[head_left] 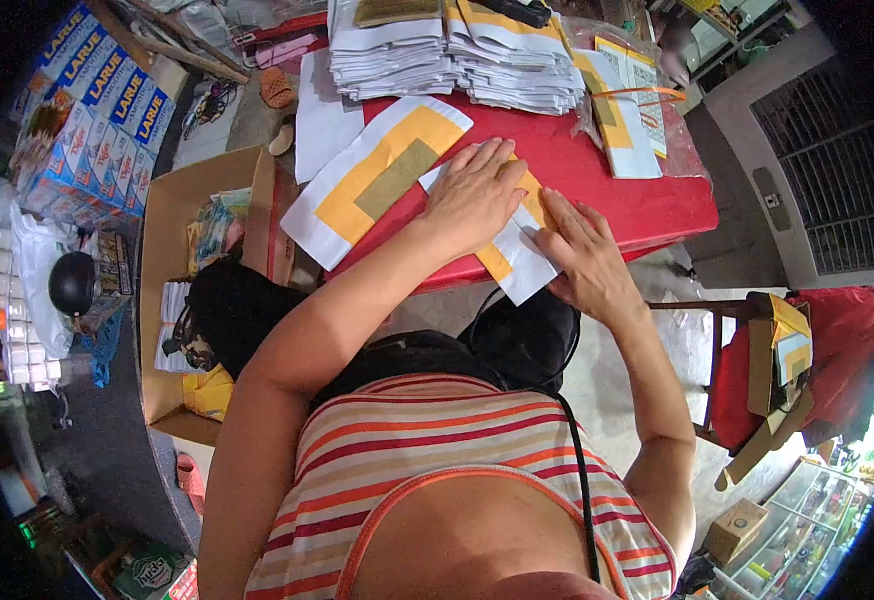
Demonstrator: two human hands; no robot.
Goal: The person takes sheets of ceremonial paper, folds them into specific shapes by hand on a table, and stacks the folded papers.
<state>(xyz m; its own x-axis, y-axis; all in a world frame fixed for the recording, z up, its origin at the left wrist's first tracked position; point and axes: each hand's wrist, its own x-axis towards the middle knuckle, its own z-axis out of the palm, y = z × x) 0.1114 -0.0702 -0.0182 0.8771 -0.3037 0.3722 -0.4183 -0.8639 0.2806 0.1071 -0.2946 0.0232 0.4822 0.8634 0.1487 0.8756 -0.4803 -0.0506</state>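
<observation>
We seem to be smoothing the narrow, folded white-and-yellow paper piece (523, 268) at the red table's (672, 203) six-o'clock edge. Our left hand (472, 197) presses flat, gripping nothing; our right (595, 264) half-curls at its three-o'clock side, pinch unclear. Next calls for even pressure, edges aligned.

Reads "LARUE" again and again on stacked blue cartons (107, 78), well to the left of the left hand (472, 195) and farther forward; carries a smaller line beneath, too small to make out; reads "Tiger" on white-and-blue cartons (92, 152) beside those, also left of that hand; reads "huda" on a green pack (152, 570), well behind and left of it.
</observation>
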